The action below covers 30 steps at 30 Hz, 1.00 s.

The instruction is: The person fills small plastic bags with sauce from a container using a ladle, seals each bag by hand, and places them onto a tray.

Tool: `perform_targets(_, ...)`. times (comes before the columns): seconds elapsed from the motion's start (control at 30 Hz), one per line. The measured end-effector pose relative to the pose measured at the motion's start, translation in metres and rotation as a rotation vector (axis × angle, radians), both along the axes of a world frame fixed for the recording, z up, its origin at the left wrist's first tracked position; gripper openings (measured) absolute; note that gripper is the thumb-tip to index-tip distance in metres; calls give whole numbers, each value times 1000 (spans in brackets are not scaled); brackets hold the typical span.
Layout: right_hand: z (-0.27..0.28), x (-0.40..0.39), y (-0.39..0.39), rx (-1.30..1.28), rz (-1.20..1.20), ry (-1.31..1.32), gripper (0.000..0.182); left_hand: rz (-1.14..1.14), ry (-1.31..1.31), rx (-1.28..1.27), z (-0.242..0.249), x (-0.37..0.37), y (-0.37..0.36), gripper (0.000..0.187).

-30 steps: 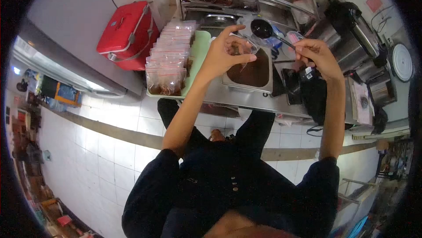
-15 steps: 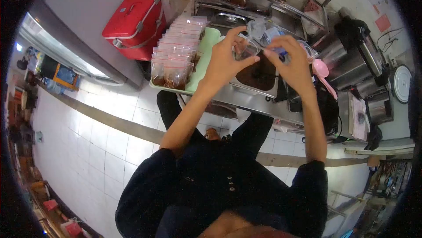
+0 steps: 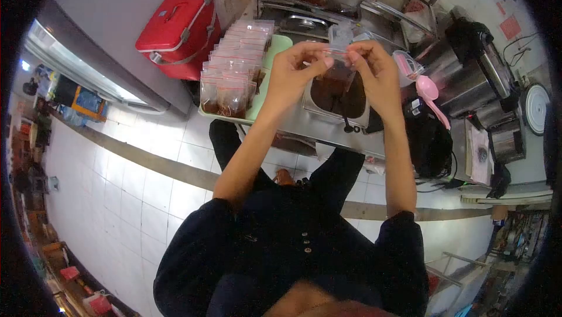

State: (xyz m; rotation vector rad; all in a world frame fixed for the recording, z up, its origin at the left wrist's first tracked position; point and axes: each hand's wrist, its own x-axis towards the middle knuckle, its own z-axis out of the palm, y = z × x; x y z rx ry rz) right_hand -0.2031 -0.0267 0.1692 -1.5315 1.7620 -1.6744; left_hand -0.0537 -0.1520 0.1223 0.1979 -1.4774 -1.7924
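Observation:
Both my hands pinch the top edge of a small clear zip bag (image 3: 340, 70) with a red line along its mouth. My left hand (image 3: 295, 71) grips its left corner, and my right hand (image 3: 377, 77) its right corner. Behind and below the bag sits a steel pan (image 3: 331, 117) of dark brown contents (image 3: 336, 99), partly hidden by the bag. A black handle (image 3: 349, 128) lies at the pan's near edge. To the left, a pale green tray (image 3: 275, 62) bears rows of filled zip bags (image 3: 237, 71) with brown contents at the bottom.
A red cool box (image 3: 175, 33) stands beyond the tray at the left. A pink ladle (image 3: 430, 97) lies right of the pan, near a clear container (image 3: 407, 65). Farther right are a tall steel vessel (image 3: 468, 77) and a black bag (image 3: 427, 141). Steel shelves (image 3: 345, 1) rise at the back.
My right hand has moved left and nearer my left hand. The bag is now stretched flat between both hands, its red line showing. The black handle has come into view at the pan's edge.

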Motion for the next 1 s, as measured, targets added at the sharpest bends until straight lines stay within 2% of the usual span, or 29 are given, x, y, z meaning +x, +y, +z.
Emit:
perform_targets(0.1,8,8,2,-66,-2,-33,16,45,-15,-22,4,-1,-1,18)
perform_targets(0.2,7,4,6,-43,9,-51,22,75,-79,-101,9,2,-4,15)
perform_targets(0.3,10,1,9,-15,-11,54,26,46,-53,-90,17,4,-1,16)
perform_targets(0.4,15,6,10,-5,-11,103,22,58,-77,-130,21,6,1,15)
perform_targets(0.5,11,4,7,68,-43,250,17,180,-163,-293,30,11,9,13)
perform_targets(0.6,12,8,5,66,-22,270,16,266,-151,-433,30,13,12,11)
perform_targets(0.7,15,18,7,53,-77,384,17,331,-200,-474,31,18,15,12)
perform_targets(0.8,26,26,14,64,-69,271,15,284,-145,-338,31,23,18,13)
perform_targets(0.9,23,21,21,90,-34,255,15,211,-56,-342,20,23,15,14)
perform_targets(1.0,25,25,23,85,2,286,12,159,-155,-384,21,26,18,14)
